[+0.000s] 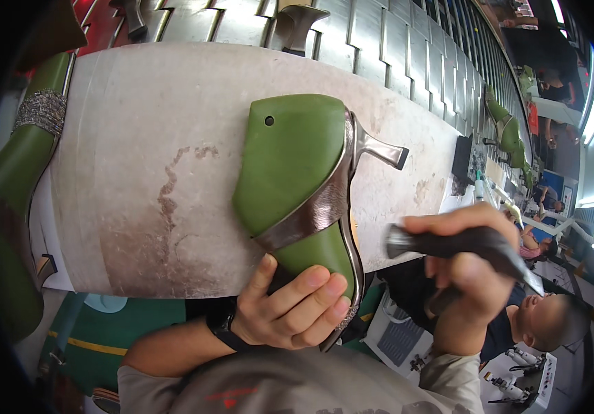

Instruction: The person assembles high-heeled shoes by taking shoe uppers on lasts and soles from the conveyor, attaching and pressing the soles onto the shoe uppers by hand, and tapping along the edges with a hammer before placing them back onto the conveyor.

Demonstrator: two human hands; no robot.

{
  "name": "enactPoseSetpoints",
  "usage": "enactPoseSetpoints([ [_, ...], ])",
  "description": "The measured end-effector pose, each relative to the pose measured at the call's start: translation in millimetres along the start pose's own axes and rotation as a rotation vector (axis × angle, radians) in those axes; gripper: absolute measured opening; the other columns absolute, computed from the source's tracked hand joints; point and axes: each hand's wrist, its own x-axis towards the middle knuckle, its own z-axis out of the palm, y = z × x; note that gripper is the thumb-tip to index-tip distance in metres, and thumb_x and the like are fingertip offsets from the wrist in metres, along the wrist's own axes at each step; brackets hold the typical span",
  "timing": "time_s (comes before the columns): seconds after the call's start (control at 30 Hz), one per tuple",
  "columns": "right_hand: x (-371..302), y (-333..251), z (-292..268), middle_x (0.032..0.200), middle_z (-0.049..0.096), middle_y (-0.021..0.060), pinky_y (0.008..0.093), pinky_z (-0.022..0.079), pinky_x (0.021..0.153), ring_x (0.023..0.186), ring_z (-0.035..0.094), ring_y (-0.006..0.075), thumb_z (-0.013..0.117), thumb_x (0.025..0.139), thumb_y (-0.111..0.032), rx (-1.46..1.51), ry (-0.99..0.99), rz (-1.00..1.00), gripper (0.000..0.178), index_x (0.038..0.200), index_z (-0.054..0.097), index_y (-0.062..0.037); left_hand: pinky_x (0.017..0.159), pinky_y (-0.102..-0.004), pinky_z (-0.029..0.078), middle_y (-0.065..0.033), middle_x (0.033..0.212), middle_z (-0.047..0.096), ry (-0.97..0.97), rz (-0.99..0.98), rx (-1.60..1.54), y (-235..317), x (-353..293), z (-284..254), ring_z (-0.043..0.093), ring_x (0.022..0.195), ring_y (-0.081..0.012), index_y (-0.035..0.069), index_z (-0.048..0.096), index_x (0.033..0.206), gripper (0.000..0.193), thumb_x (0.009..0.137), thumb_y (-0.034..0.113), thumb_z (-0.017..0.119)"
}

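Observation:
A high-heeled sandal with bronze metallic straps sits on a green shoe last (293, 152), lying on its side on the pale work board. Its slim bronze heel (380, 148) points right. My left hand (293, 303) is closed around the toe end, where a glittery strap partly shows beneath the fingers. To the right of the sandal, my right hand (473, 276) grips a hammer (449, 243), raised and slightly blurred. The hammer's round face points left toward the sole and does not touch it. Most of its handle is hidden by my fingers.
The stained pale board (124, 172) carries the sandal. Beyond it runs a slatted metal conveyor (366, 41) with another heel (300, 27) on it. Another green last with a glittery-strapped sandal (24, 159) stands at far left. A person (552, 321) is close on the right.

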Motion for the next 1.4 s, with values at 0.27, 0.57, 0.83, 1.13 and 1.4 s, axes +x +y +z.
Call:
enactPoseSetpoints([
  [0.27,3,8,13,0.108,0.078,0.0293,0.0277,0.059,0.068,0.071,0.068,0.0147,0.077,0.082,-0.027,-0.005,-0.044,0.143,0.045,0.106,0.07,0.0096,0.126,-0.0648,0.032,0.0008,0.138,0.066,-0.013,-0.013,0.0,0,-5,-2,0.061,0.137,-0.0207,0.019,0.059,0.13,0.027,0.105,0.027,0.065],
  [0.57,-64,40,21,0.113,0.077,0.0303,0.0435,0.061,0.097,0.105,0.078,0.0364,0.087,0.081,-0.02,0.079,0.064,-0.102,0.045,0.113,0.071,0.0078,0.125,-0.0653,0.035,-0.0028,0.139,0.066,0.011,-0.004,0.011,1,3,1,0.061,0.138,-0.0245,0.016,0.058,0.133,0.029,0.105,0.02,0.065],
  [0.83,-99,39,23,0.113,0.076,0.03,0.0441,0.063,0.095,0.106,0.078,0.0337,0.084,0.09,-0.017,0.052,0.288,-0.406,0.032,0.11,0.07,0.0036,0.122,-0.0648,0.039,-0.0115,0.142,0.064,0.05,-0.005,0.045,6,5,1,0.061,0.137,-0.0317,0.012,0.058,0.136,0.032,0.104,0.013,0.065],
  [1.13,-91,43,30,0.112,0.074,0.0362,0.0271,0.057,0.071,0.07,0.068,0.0141,0.076,0.089,-0.031,0.142,0.524,-0.475,0.046,0.111,0.064,0.0075,0.119,-0.0675,0.041,-0.0259,0.148,0.052,-0.039,0.12,0.103,-8,7,-3,0.053,0.14,-0.048,0.001,0.043,0.149,0.076,0.091,0.031,0.083],
  [1.4,-19,80,9,0.116,0.077,0.0193,0.038,0.058,0.092,0.105,0.075,0.0247,0.074,0.085,0.002,-0.524,0.205,-0.562,0.035,0.12,0.071,0.0011,0.12,-0.071,0.035,-0.0288,0.154,0.051,-0.04,0.031,-0.051,-3,16,-12,0.05,0.145,-0.0497,0.0,0.045,0.151,0.078,0.09,0.027,0.085],
])
